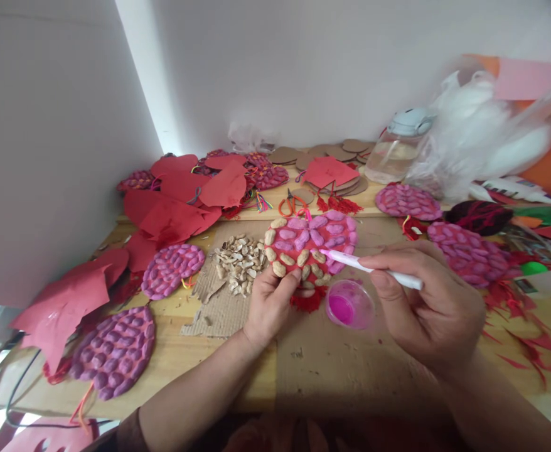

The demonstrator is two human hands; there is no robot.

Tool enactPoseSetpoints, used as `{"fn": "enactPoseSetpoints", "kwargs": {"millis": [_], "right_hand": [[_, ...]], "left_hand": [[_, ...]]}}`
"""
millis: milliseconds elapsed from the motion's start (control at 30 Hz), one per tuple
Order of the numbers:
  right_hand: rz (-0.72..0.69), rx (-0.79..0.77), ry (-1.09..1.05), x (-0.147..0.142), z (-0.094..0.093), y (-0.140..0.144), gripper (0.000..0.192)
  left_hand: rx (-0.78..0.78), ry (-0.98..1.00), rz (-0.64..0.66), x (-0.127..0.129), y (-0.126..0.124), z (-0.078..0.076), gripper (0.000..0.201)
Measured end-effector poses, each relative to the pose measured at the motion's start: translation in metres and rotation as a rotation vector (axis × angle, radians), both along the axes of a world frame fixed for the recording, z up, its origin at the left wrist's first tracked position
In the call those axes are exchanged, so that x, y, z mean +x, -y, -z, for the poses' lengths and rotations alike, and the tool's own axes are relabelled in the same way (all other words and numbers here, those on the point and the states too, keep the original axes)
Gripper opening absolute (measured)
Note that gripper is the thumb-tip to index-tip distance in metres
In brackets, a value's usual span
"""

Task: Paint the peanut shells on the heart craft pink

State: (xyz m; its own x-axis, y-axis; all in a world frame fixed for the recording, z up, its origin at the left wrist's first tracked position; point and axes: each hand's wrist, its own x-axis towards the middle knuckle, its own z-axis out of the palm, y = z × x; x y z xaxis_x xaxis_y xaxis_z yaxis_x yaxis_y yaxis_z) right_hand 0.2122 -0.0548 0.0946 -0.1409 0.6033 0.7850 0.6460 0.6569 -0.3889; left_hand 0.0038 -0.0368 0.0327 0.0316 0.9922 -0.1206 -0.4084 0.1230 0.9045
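My left hand [270,302] grips the lower left edge of a red heart-shaped plaque [292,251] covered with peanuts in their shells. Peanuts on its upper and right parts are pinkish purple; those at the left and bottom are bare tan. Between the fingers and thumb of my right hand [426,301] is a white paintbrush [393,273], its pink tip touching or very near a tan peanut [319,256]. Just below the plaque stands a small clear cup [349,306] with magenta paint inside. A red tassel [309,300] hangs under the plaque's lower end.
Broken peanut shells [240,260] lie on cardboard left of the plaque. Finished-looking purple peanut plaques [115,351] and red paper pieces [172,210] spread along the left. Orange-handled scissors [293,204], a clear jar [395,154] and a plastic bag [482,125] stand or lie behind.
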Motion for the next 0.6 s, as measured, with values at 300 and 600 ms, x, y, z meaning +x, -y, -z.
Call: {"fn": "enactPoseSetpoints", "kwargs": {"millis": [300,600], "right_hand": [[0.025,0.01,0.03,-0.0009,0.0019,0.0001,0.023],[0.015,0.007,0.013,0.0019,0.0032,-0.0013,0.022]], "left_hand": [[-0.04,0.069,0.019,0.0002,-0.0015,-0.0019,0.04],[-0.026,0.063,0.048,-0.0009,-0.001,0.0002,0.038]]}}
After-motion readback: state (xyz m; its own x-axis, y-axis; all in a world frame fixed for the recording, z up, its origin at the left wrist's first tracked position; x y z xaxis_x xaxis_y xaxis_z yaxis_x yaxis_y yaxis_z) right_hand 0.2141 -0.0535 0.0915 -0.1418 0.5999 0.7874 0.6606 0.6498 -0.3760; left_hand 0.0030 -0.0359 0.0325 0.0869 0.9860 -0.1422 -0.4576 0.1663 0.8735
